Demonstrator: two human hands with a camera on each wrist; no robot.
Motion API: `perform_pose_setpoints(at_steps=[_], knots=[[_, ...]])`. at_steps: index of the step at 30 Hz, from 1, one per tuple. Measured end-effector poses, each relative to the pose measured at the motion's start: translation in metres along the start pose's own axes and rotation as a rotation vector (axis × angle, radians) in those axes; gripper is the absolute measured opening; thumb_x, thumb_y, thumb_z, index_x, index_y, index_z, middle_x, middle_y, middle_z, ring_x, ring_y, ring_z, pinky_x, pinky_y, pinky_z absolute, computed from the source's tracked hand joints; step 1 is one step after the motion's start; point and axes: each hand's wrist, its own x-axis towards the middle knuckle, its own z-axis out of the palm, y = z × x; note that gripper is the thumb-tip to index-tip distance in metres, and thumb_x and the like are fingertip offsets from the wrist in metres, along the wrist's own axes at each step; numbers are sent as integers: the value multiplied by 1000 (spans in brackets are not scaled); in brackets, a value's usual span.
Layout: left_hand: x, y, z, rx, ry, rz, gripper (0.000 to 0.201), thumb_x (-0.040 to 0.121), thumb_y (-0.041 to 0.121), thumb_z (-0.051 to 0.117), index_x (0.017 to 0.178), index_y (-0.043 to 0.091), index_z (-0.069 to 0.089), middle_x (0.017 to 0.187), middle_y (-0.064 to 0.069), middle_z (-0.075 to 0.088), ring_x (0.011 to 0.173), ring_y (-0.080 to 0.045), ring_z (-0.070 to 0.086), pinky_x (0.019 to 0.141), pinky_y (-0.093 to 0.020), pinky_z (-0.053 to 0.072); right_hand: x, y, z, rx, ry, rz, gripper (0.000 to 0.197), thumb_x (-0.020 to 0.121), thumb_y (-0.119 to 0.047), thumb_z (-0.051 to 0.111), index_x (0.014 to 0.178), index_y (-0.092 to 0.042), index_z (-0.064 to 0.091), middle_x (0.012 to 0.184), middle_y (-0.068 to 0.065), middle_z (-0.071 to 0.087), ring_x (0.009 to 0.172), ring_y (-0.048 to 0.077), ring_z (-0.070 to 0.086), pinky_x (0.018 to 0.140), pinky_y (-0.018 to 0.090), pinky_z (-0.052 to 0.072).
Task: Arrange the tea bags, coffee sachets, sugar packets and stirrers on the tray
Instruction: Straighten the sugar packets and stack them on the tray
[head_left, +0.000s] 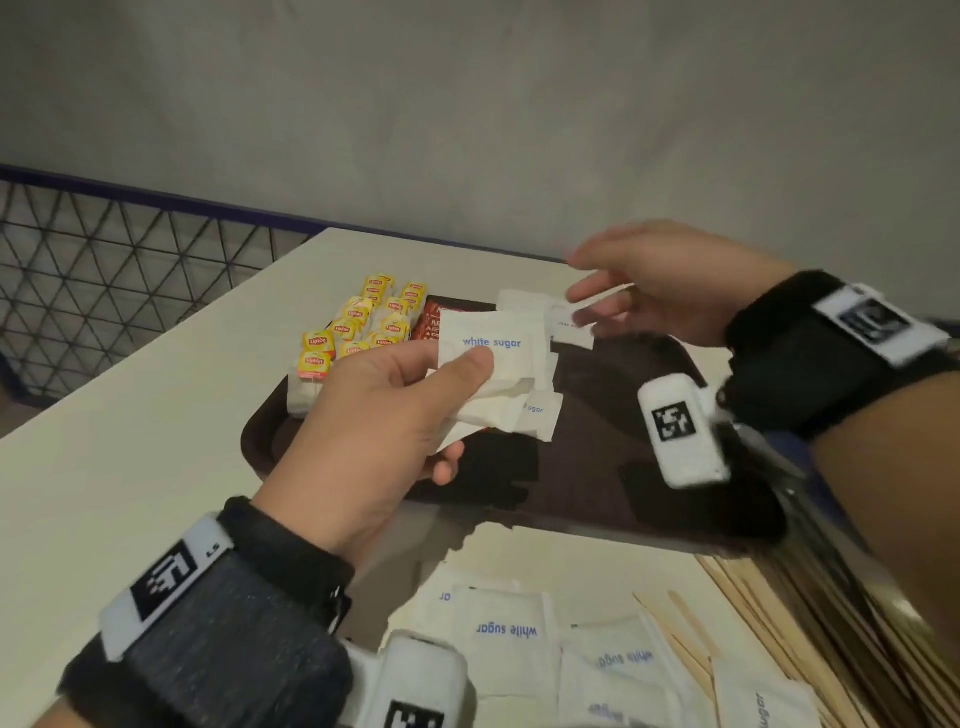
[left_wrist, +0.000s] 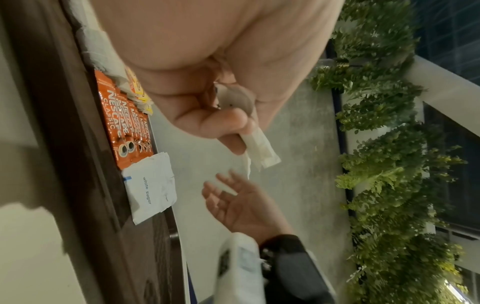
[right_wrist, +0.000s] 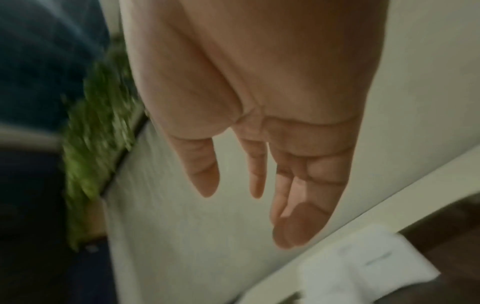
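My left hand (head_left: 415, 410) grips a small stack of white sugar packets (head_left: 493, 358) above the dark brown tray (head_left: 639, 415); the left wrist view shows thumb and fingers pinching the stack (left_wrist: 259, 144). My right hand (head_left: 602, 296) hovers with straight fingers and holds nothing over the tray's far edge, just above sugar packets (head_left: 566, 325) lying there. Yellow tea bags (head_left: 363, 322) and red coffee sachets (head_left: 427, 322) lie in rows at the tray's far left. The left wrist view shows the sachets (left_wrist: 122, 127) beside a sugar packet (left_wrist: 150, 189). Blurred, the right hand (right_wrist: 259, 185) shows an empty palm.
More sugar packets (head_left: 519, 634) lie loose on the white table (head_left: 156, 441) in front of the tray, with wooden stirrers (head_left: 753, 597) beside them at the right. A wire mesh fence (head_left: 104, 270) runs along the table's left side; a grey wall stands behind.
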Motion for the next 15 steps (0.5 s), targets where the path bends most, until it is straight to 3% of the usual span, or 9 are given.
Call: perform_pose_setpoints(at_steps=[3, 5, 10, 13, 15], knots=[[-6, 0, 6, 44, -28, 36, 14, 94, 23, 71, 105, 14, 76, 79, -3, 74, 45, -11, 45, 40, -22, 36, -63, -5, 15, 64, -223, -22, 42, 93, -41, 68, 120, -9, 64, 98, 16, 70, 72, 26, 69, 71, 40, 56], [-11, 0, 12, 48, -38, 35, 19, 92, 22, 74, 110, 17, 69, 74, -1, 72, 43, -11, 46, 39, -23, 36, -92, 4, 25, 20, -270, -17, 38, 94, -37, 68, 116, -6, 67, 90, 14, 72, 66, 23, 64, 61, 33, 48], [-22, -2, 26, 66, -78, 6, 38, 89, 24, 77, 120, 23, 55, 75, -4, 70, 45, -13, 53, 39, -25, 38, -128, 44, 33, 279, -80, 18, 20, 96, -12, 67, 112, -1, 70, 91, 17, 70, 59, 15, 57, 53, 28, 43], [-25, -3, 29, 69, -77, 8, 34, 92, 22, 76, 117, 18, 54, 80, -6, 67, 46, -14, 54, 39, -25, 38, -139, 60, 36, 464, 17, -9, 20, 97, -10, 64, 116, -3, 67, 92, 15, 68, 60, 14, 58, 53, 27, 46], [-25, -3, 28, 85, -72, 18, 25, 94, 21, 74, 112, 16, 57, 76, -1, 67, 46, -14, 53, 39, -25, 38, -143, 67, 38, 548, 104, -16, 23, 97, -9, 65, 120, -12, 65, 96, 12, 73, 62, 14, 60, 57, 27, 51]])
